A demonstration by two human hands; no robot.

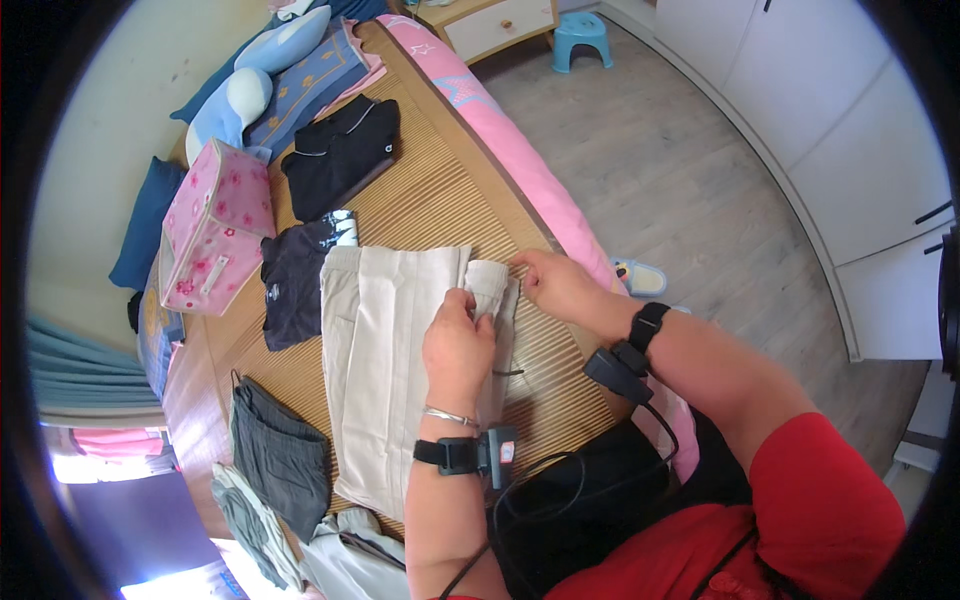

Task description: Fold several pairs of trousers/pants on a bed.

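A pair of cream trousers point(390, 360) lies folded on a bamboo sleeping mat point(442, 180) in front of me. My left hand point(457, 337) rests at their right side, its thumb and fingers closed on a folded cream section; its palm side is hidden. Just right of that section, my right hand point(559, 285) is held low over the mat with curled fingers. Its fingertips are near the cloth's edge, and whether they pinch any of it is not clear. A dark cord end point(508, 372) shows beside the trousers, below my left hand's fingers.
Beyond lie a dark printed shirt point(292, 289), a black polo shirt point(345, 157) and a pink floral fabric storage box point(217, 232). Dark grey trousers point(281, 450) and other clothes point(352, 559) are at lower left. Cables point(581, 480) hang from my wrist devices. A pink bolster point(510, 142) edges the bed.
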